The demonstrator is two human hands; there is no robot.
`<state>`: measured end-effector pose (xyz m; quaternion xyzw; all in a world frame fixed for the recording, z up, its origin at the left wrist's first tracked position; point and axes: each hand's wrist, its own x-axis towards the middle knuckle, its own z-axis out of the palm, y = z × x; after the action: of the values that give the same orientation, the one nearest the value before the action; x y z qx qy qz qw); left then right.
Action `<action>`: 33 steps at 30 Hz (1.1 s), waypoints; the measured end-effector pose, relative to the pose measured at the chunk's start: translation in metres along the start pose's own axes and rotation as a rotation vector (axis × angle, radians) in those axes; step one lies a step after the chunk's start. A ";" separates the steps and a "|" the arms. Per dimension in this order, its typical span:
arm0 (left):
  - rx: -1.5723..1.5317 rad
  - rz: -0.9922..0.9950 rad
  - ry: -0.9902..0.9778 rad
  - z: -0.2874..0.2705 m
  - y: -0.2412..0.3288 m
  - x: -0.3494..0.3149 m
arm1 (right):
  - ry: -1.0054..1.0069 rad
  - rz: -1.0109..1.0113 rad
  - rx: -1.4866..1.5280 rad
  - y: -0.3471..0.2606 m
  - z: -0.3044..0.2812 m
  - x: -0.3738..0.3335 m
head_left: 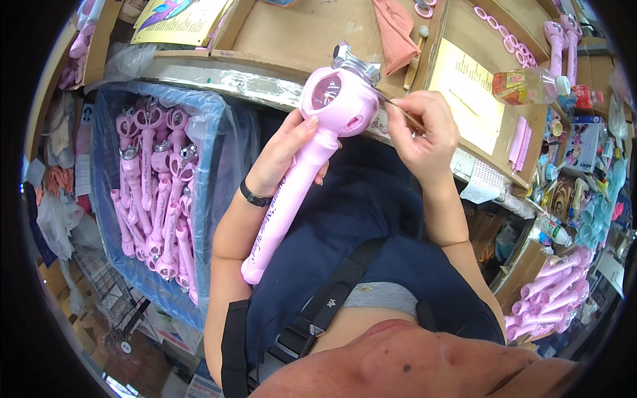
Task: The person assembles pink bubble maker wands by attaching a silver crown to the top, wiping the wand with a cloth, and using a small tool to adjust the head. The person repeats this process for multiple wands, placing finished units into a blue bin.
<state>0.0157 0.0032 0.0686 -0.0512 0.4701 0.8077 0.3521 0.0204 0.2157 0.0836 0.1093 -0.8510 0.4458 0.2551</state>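
Note:
My left hand [286, 149] is wrapped round the neck of a pink toy wand [285, 199], just below its round head. The wand is tilted, its handle running down along my left forearm. Openings show in the head, and a shiny silver faceted piece [357, 65] sits on top. In my right hand [424, 129], thumb and fingers pinch a thin stick-like tool [413, 121] with a brownish shaft. Its dark narrow end meets the right side of the wand's head, beside the silver piece. Whether the tip touches the surface I cannot tell.
A blue plastic-lined bin [222, 132] on the left holds many pink wands. Cardboard trays [292, 30] ahead hold a salmon cloth [396, 33], a yellow sheet [468, 96] and pink rings [509, 41]. A bottle [527, 86] lies at right; more pink wand parts [551, 292] are stacked lower right.

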 end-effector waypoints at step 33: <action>0.038 0.028 0.025 -0.005 -0.007 0.000 | 0.122 -0.308 -0.322 0.053 -0.041 -0.024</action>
<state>0.0182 0.0012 0.0608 -0.0480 0.4902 0.8028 0.3360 0.0326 0.2794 0.0528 0.1687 -0.8675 0.2658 0.3852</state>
